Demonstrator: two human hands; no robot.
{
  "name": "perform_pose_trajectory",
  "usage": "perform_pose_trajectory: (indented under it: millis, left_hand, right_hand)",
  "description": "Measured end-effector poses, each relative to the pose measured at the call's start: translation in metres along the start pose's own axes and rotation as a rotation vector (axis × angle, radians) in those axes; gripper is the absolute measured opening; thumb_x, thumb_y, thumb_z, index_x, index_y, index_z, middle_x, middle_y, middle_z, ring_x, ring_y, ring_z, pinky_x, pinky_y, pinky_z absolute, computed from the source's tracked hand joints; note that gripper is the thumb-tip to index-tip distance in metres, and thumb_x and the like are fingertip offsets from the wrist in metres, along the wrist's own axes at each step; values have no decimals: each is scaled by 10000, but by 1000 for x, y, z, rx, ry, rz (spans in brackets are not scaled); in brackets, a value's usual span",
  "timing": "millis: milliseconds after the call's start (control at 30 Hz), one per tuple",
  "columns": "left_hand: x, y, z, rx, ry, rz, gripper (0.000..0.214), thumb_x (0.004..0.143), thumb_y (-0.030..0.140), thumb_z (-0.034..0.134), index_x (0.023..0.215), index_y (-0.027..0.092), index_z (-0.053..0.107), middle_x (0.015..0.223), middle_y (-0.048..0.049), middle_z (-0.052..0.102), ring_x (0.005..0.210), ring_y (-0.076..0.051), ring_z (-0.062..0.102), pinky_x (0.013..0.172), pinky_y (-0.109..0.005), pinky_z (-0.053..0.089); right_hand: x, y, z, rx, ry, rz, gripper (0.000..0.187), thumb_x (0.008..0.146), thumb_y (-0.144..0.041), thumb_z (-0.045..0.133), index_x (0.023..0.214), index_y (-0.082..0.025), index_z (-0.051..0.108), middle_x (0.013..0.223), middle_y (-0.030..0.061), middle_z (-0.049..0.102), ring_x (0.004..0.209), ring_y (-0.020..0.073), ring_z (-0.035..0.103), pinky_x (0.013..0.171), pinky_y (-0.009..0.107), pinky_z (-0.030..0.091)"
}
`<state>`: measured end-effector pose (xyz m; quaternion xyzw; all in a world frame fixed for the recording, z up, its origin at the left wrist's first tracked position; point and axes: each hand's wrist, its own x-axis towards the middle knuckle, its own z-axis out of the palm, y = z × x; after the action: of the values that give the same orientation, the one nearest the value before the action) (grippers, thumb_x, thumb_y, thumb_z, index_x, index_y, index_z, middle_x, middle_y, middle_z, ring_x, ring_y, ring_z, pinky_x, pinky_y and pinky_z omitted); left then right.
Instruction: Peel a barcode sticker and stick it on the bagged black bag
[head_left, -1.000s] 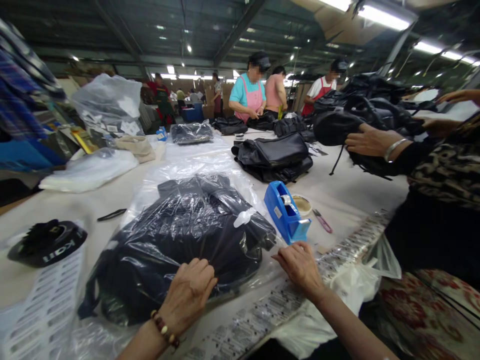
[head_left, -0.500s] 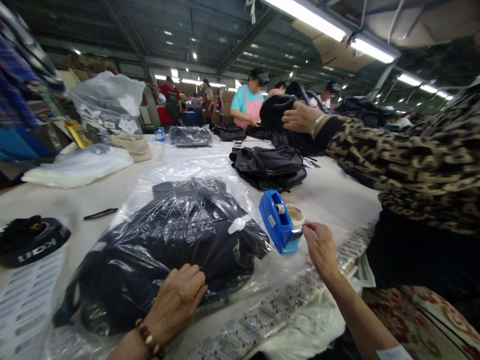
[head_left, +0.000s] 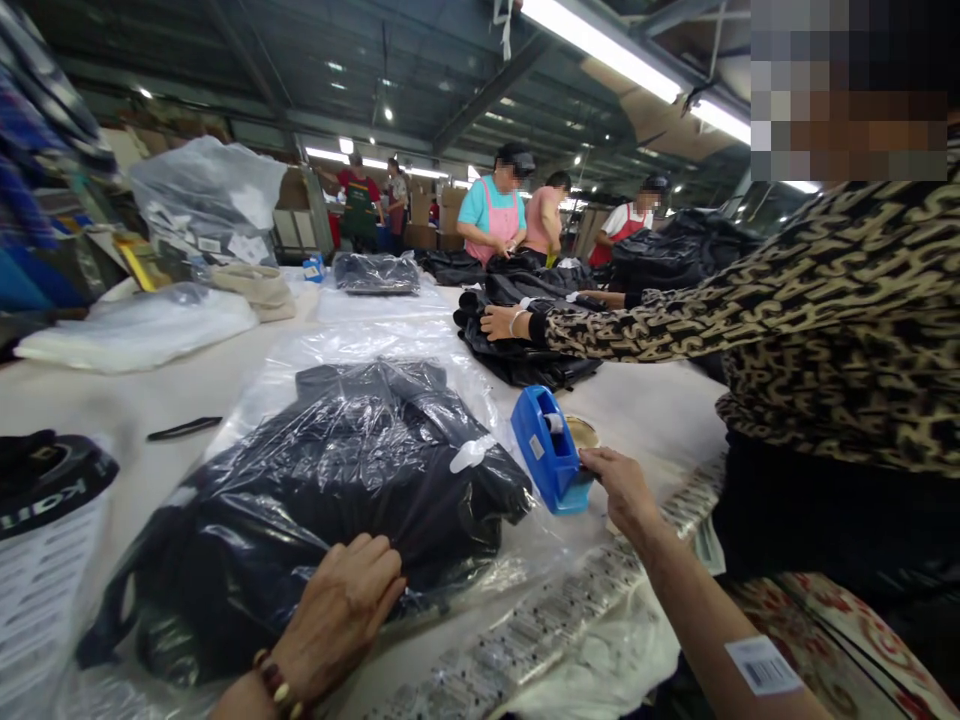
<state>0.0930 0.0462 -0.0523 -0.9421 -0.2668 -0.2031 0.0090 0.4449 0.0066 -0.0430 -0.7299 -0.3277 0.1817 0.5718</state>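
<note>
A black bag (head_left: 337, 450) lies in a clear plastic bag (head_left: 262, 365) in front of me. My left hand (head_left: 349, 590) presses on the near side of this wrapping, its fingers curled against the plastic. To the right stands a blue tape dispenser (head_left: 541, 440), tilted slightly, with a roll inside. My right hand (head_left: 621, 485) is at its cutting end, thumb and forefinger pinched together at the tape end. The tape itself is hardly visible between the fingertips. A white tab (head_left: 472, 453) sits on the wrapped bag's right part.
A round tape roll (head_left: 581, 432) lies behind the dispenser. At right a co-worker's patterned sleeve (head_left: 637, 330) reaches over black bags (head_left: 517, 350). A label sheet (head_left: 45, 590) and black visor (head_left: 60, 480) lie left, near a black strip (head_left: 184, 428). Folded plastic (head_left: 142, 325) lies farther back.
The co-worker has lowered a lifted black bag to the pile and now leans in with an arm across it. My right hand has shifted slightly left, closer against the dispenser.
</note>
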Motion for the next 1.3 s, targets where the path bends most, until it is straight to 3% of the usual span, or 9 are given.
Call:
perform_pose_trajectory:
  millis: [167,333,433,600,700,833,933,1033,1300]
  left_hand:
    - [-1,2,1,-22,27,-17,200,865,128,418,685,208,448,663,12,516,604,-176,443,580,-299,251]
    - [0,2,2,-37,19,-34,218,870,118,394,679,206,453,670,10,521,608,-165,434,582,-302,253]
    - [0,3,1,-35,-37,-74,203,862,116,424,683,202,467,691,6,533,630,-164,436,592,-306,259]
    - [0,7,-1,-51,-172,-173,139,856,144,502,724,188,497,769,-7,557,715,-177,462,645,-324,288]
    - [2,8,-2,-49,-193,-195,120,858,165,516,740,188,506,792,-7,558,761,-185,473,661,-331,296]
    - [4,8,-4,-67,-218,-206,107,858,202,531,754,186,518,810,-6,563,785,-183,482,669,-335,309]
    - [4,8,-5,-76,-236,-207,109,864,226,530,763,183,526,825,-10,573,792,-185,489,680,-344,319]
    - [4,8,-6,-78,-243,-214,109,865,241,534,774,182,531,842,-12,579,813,-188,497,702,-350,332]
    - [3,9,-7,-72,-237,-219,107,869,254,525,786,187,527,857,-14,591,820,-188,507,692,-351,349]
  right_hand:
    - [-54,5,-27,58,60,-35,284,650,-495,642,655,-211,631,908,27,621,977,212,522,915,314,355]
    - [-78,36,-26,58,10,181,397,635,-571,605,736,-188,638,735,55,638,737,219,589,649,328,460]
    - [-70,42,-21,15,-45,248,441,592,-610,608,692,-181,614,588,23,587,536,170,534,476,278,400]
    - [-64,42,-37,-213,-46,240,405,502,-595,628,608,-205,604,503,14,544,512,187,503,517,315,401]
    - [-73,46,-55,-463,-117,43,365,606,-598,565,658,-241,622,633,43,630,626,239,585,610,348,431]
    - [-95,19,-63,-738,-459,-520,239,813,-480,471,815,-289,615,823,38,682,734,220,640,630,313,472]
    - [-116,-35,-40,-852,-905,-762,238,898,-320,397,716,-275,544,682,8,627,580,157,584,503,263,410]
    - [-130,-84,3,-905,-1170,-868,233,915,-243,403,704,-241,503,750,6,624,635,135,574,531,248,377]
    - [-101,-83,89,-1246,-1040,-888,136,885,-250,521,796,-192,607,796,57,674,766,218,639,576,300,302]
